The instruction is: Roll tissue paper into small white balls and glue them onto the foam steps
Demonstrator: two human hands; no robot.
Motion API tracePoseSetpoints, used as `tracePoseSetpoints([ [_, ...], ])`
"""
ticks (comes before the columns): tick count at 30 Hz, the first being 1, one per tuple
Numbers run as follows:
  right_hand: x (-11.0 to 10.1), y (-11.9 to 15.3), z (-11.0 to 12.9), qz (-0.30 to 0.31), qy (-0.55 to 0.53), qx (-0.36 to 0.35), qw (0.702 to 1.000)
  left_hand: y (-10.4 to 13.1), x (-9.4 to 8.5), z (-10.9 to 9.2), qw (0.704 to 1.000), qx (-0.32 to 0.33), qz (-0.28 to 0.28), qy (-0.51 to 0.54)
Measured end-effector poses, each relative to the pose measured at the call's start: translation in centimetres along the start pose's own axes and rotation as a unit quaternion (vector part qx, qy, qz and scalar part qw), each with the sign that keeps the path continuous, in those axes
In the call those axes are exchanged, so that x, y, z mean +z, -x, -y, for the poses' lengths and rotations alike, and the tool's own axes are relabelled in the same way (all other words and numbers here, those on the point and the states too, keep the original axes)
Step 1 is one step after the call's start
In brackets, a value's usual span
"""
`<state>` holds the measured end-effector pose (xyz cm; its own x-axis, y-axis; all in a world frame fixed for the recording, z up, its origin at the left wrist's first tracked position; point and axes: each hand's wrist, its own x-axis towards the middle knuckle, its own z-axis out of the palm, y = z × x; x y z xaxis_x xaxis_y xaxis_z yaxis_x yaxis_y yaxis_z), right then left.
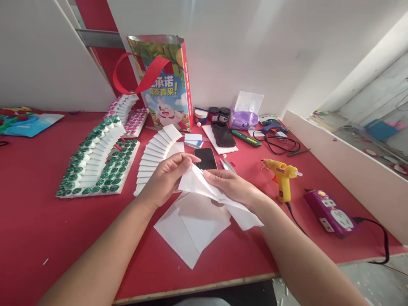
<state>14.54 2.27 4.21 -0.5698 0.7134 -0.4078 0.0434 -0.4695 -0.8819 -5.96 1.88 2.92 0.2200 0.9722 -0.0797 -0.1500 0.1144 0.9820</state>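
Observation:
Between my two hands is a thin white tissue (204,183), bunched at its upper edge and hanging down toward the right. The fingers of my left hand (170,173) pinch its upper left corner. My right hand (231,185) grips it a little further along, with thumb and fingers pressed together. Below them, flat white sheets (194,225) lie overlapping on the red table (143,263). Just behind my fingers is a dark phone (205,158), partly hidden, and scissors (227,165) lie beside it.
At left stand a curved white piece with green rosettes (86,159) and a fan of white steps (156,159). A gift bag (165,85) stands behind. To the right are a yellow glue gun (282,176), a purple power strip (331,212), a tissue pack (244,119) and a green cutter (246,138).

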Motion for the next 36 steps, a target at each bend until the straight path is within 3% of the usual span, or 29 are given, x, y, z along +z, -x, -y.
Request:
tracePoseSetpoints([
  [4, -0.7, -0.3, -0.1, -0.055, 0.059, -0.064, 0.995, -0.1, 0.1, 0.4, 0.997, -0.048, 0.046, 0.034],
  [9, -0.7, -0.4, -0.4, -0.041, 0.139, -0.112, 0.983, 0.1, 0.9, 0.5, 0.996, -0.076, 0.046, 0.009],
  [15, -1.0, -0.6, -0.7, -0.065, 0.211, -0.149, 0.964, 0.1, 1.7, 0.5, 1.000, -0.016, 0.003, -0.027],
  [19, -1.0, -0.4, -0.5, -0.078, 0.293, -0.183, 0.935, 0.2, 1.7, 0.6, 0.998, 0.016, -0.012, -0.055],
  [23, -0.4, -0.1, -0.5, -0.112, 0.399, -0.136, 0.900, 0.5, 2.0, 0.6, 0.996, -0.011, -0.028, -0.089],
  [27, 0.2, -0.1, -0.6, -0.117, 0.455, -0.159, 0.868, 0.5, 2.0, 0.7, 0.992, -0.001, -0.043, -0.122],
  [33, -0.8, -0.1, -0.3, -0.160, 0.249, -0.118, 0.948, 0.4, 1.7, 0.7, 0.998, 0.008, -0.003, -0.067],
  [36, -1.3, -0.1, -0.2, -0.145, 0.217, -0.086, 0.961, 0.4, 1.7, 0.7, 0.998, 0.013, 0.002, -0.057],
])
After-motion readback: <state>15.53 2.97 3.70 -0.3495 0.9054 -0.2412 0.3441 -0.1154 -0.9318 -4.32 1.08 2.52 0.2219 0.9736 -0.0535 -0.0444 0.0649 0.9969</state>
